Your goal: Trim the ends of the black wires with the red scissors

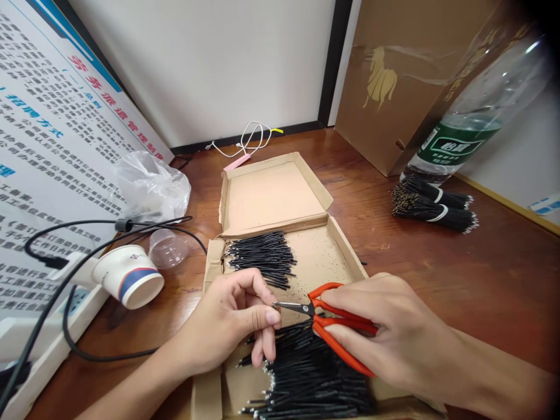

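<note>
My right hand (380,326) grips red-handled scissors (339,318), fingers in the loops. Their short dark blades point left and their tips meet the pinched thumb and forefinger of my left hand (238,321). Whatever sits in that pinch is too small or hidden to make out. Beneath both hands lies an open cardboard box (345,248). A large pile of black wires (306,373) with silvery ends fills its near part. Farther back on the left of the box lies a smaller, neater pile of black wires (262,254). Dark crumbs are scattered on the cardboard.
On the right are banded bundles of black wires (433,204), a water bottle (459,140) and a brown carton (394,76). A tipped paper cup (129,277), a clear plastic cup (168,249), a plastic bag (153,184) and black cables (90,254) occupy the left. A white cable (245,146) lies behind.
</note>
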A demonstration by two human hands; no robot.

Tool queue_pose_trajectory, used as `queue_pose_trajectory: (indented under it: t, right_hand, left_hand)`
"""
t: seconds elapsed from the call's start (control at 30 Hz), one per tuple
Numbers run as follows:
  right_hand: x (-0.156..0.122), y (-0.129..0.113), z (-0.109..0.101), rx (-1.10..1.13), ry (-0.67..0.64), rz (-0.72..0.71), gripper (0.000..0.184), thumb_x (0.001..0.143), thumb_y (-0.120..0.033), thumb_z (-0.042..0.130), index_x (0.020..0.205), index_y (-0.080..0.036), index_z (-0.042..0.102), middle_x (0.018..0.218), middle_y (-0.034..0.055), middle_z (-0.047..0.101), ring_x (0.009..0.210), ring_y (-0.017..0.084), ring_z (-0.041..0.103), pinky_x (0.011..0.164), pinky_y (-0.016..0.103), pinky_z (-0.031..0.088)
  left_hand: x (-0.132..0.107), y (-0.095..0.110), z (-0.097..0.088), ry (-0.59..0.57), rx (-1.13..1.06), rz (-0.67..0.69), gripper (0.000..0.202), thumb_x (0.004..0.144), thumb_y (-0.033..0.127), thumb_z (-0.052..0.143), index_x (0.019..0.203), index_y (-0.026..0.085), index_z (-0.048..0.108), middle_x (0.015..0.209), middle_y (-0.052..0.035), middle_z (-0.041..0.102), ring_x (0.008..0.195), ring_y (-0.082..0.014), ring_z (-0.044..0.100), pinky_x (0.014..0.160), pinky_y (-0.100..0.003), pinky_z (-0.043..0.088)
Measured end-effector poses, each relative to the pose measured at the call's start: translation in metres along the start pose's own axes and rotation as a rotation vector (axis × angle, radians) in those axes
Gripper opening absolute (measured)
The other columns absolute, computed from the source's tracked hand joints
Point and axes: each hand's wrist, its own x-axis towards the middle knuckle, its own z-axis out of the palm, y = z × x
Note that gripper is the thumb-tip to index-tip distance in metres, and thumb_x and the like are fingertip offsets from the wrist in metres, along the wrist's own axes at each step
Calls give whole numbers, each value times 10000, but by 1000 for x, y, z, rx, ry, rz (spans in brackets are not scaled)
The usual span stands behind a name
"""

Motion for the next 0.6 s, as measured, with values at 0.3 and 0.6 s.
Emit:
queue_pose_trajectory:
  t: [0.3,0.6]
  right_hand:
    - [0,-4,-2,-19,-44,34,174,852,-122,506,707,-156,596,531,-56,448,464,100,297,477,245,286]
    - [-2,0,1,-3,-13,26,168,876,-124,492,779,-155,626,557,-34,517,470,107,349,486,238,303]
  left_hand:
    - [0,2,0,9,2,-3,279,805,265,766,742,149,520,513,-38,703,351,-81,581,348,-117,447]
    - [1,1,0,9,4,-2,279,804,261,768,744,156,517,519,-32,704,361,-86,594,345,-116,454]
